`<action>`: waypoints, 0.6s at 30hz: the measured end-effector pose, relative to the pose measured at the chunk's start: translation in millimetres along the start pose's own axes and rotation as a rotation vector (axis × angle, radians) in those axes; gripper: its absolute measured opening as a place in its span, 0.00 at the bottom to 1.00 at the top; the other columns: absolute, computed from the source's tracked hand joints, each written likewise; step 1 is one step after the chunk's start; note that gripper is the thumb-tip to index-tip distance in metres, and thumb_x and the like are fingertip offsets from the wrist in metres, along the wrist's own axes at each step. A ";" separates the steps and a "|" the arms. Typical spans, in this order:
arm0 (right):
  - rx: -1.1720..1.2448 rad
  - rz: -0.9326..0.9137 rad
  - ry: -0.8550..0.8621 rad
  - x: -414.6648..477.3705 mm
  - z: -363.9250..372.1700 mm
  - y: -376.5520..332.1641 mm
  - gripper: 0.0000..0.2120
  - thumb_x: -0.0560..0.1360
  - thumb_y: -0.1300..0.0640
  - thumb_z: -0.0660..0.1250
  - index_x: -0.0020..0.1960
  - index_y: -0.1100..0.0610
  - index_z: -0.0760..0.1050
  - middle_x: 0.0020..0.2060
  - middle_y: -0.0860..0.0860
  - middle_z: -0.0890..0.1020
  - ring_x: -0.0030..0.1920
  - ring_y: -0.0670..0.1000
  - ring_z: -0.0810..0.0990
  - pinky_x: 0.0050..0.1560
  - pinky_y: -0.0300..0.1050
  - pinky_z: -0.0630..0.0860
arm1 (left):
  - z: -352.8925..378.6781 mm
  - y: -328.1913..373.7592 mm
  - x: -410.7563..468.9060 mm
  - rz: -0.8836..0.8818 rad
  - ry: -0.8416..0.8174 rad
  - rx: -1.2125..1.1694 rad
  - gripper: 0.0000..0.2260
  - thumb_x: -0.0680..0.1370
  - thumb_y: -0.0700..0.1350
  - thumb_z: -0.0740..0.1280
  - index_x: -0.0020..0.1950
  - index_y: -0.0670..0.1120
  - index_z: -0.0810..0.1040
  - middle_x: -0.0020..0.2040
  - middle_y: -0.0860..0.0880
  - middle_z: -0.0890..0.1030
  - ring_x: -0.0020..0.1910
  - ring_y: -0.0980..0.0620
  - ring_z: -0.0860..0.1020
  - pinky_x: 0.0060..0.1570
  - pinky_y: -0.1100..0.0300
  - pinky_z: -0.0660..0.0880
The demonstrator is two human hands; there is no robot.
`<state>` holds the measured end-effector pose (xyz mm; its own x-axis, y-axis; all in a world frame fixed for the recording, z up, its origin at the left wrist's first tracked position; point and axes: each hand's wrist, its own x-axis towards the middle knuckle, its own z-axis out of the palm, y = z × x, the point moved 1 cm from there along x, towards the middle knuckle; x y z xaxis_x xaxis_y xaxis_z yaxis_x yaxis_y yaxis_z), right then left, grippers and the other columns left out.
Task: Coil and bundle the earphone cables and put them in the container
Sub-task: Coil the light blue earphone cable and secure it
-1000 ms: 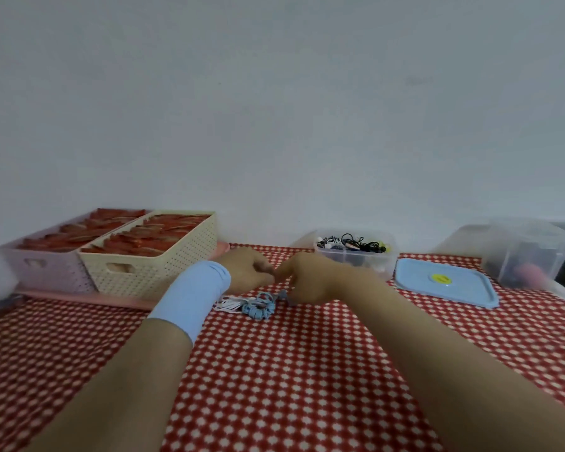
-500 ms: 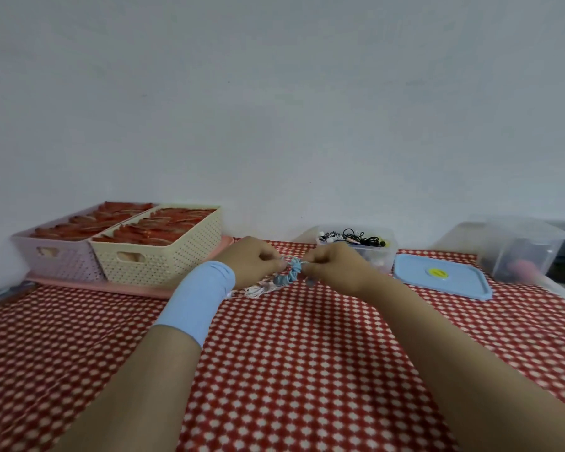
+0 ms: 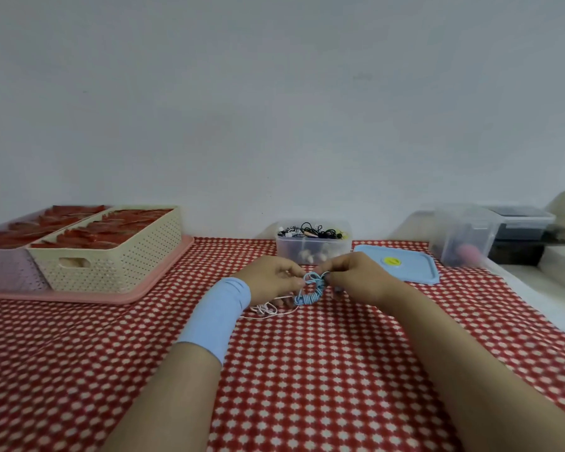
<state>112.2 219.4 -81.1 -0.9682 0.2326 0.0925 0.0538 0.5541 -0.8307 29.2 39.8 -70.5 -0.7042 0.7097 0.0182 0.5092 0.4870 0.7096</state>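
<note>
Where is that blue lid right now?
In the head view, the blue lid lies flat on the tablecloth, right of the clear earphone container and just beyond the right hand.

**Your table, and what sits on it**

Your table (image 3: 307,370) is covered by a red cloth with a white dot pattern, and it runs back to a plain wall. At the far left a pink tray (image 3: 137,296) lies on the cloth; it bears two perforated baskets side by side. Near the far edge, about mid-table, stands a clear container (image 3: 313,252) with dark and white cables piled inside. Just to its right a blue lid (image 3: 405,272) lies flat, with a yellow disc on top. Further right stands a clear bin (image 3: 463,236). A white earphone cable (image 3: 268,309) lies loose on the cloth near the middle, partly hidden.
</note>
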 end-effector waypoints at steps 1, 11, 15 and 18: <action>0.013 0.008 0.012 -0.1 0.5 -0.6 0.14 0.77 0.66 0.64 0.47 0.55 0.86 0.36 0.52 0.85 0.31 0.43 0.76 0.32 0.33 0.71 | 0.1 -1.8 1.2 -0.003 0.001 0.012 0.09 0.80 0.46 0.68 0.59 0.48 0.82 0.51 0.52 0.84 0.46 0.54 0.83 0.39 0.68 0.80; 0.089 -0.041 -0.100 -3.0 10.8 -6.4 0.06 0.76 0.54 0.73 0.51 0.53 0.85 0.43 0.50 0.86 0.38 0.47 0.82 0.35 0.40 0.75 | 2.2 -15.2 -1.7 0.048 0.028 0.125 0.13 0.74 0.37 0.73 0.55 0.51 0.85 0.45 0.55 0.85 0.45 0.59 0.83 0.53 0.60 0.80; -0.094 -0.121 -0.129 -4.5 12.6 -4.8 0.06 0.75 0.59 0.74 0.52 0.51 0.85 0.42 0.45 0.87 0.39 0.41 0.83 0.41 0.33 0.76 | 5.9 -15.1 -6.3 0.069 0.110 0.134 0.10 0.74 0.38 0.72 0.50 0.52 0.86 0.42 0.57 0.85 0.42 0.61 0.83 0.49 0.63 0.79; 0.107 -0.008 -0.124 -7.8 10.9 -5.2 0.07 0.80 0.61 0.67 0.50 0.57 0.84 0.37 0.52 0.82 0.30 0.47 0.73 0.30 0.39 0.70 | 6.4 -11.0 -11.0 0.098 0.215 0.112 0.09 0.77 0.39 0.70 0.52 0.51 0.85 0.43 0.58 0.83 0.42 0.62 0.80 0.47 0.68 0.75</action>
<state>116.9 206.0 -83.5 -0.9915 0.1250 0.0362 0.0265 0.4660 -0.8844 34.5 29.9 -83.0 -0.7319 0.6375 0.2408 0.6231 0.4830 0.6152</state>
